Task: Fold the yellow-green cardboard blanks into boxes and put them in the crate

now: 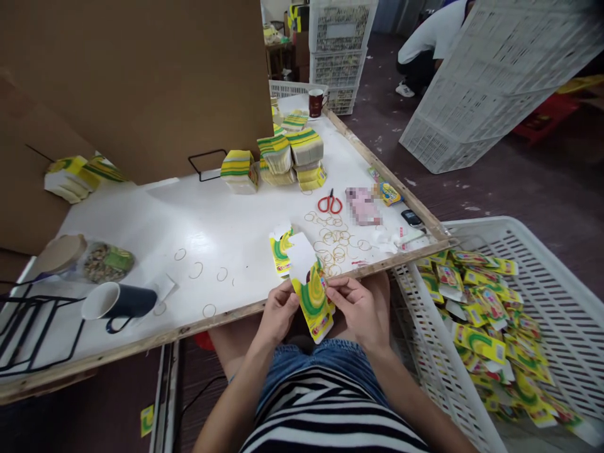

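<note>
Yellow-and-green printed carton (312, 303) sits between both hands, the left hand (277, 309) pinching its left edge and the right hand (355, 308) its right edge. Too hard a squeeze could crease the thin-looking card; a slack pinch could drop it onto the denim shorts (283, 368) below the grip. Rubber bands (340, 238) just beyond the right fingers might snag its upper end.
</note>
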### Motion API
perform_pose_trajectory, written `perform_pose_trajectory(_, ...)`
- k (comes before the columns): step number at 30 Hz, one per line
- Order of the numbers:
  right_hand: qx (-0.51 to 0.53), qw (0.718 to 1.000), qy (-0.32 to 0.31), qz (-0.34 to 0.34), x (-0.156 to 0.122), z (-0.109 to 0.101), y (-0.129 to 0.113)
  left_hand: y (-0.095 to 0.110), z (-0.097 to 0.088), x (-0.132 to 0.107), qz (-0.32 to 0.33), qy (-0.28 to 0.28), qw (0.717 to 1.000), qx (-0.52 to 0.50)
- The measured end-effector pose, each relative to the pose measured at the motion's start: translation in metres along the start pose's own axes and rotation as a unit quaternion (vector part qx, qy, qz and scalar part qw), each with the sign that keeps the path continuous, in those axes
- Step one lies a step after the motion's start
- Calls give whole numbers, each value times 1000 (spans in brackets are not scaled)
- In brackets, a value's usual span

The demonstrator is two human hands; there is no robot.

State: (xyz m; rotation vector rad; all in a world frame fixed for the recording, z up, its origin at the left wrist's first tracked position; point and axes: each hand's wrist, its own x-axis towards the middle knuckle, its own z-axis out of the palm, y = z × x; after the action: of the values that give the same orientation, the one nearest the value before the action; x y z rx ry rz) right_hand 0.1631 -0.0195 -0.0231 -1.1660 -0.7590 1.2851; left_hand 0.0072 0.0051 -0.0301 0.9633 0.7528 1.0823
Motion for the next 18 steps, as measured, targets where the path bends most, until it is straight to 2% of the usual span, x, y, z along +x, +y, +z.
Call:
perform_pose_trajectory(3, 31, 999, -23, 17, -2, 6, 6, 1, 0, -4, -46, -37, 997, -40)
perform_pose_trajectory(7, 34, 999, -36, 20, -3, 6, 8, 2, 2, -7, -37, -17, 998, -42)
perform_pose_trajectory(10, -1, 999, -46, 15, -6, 5, 7, 0, 3, -5, -28, 9, 999, -18)
perform_pose_trajectory(14, -44, 998, -45, 6, -9, 7, 8, -7, 3, -3, -35, 97, 993, 53)
perform_pose_trajectory(16, -59, 998, -25, -5, -9, 8, 10, -7, 5, -4, -37, 125, 986, 100)
perform_pose_trajectory(18, -86, 996, 6, -24, -8, 8, 12, -5, 9, -5, -23, 126, 984, 127)
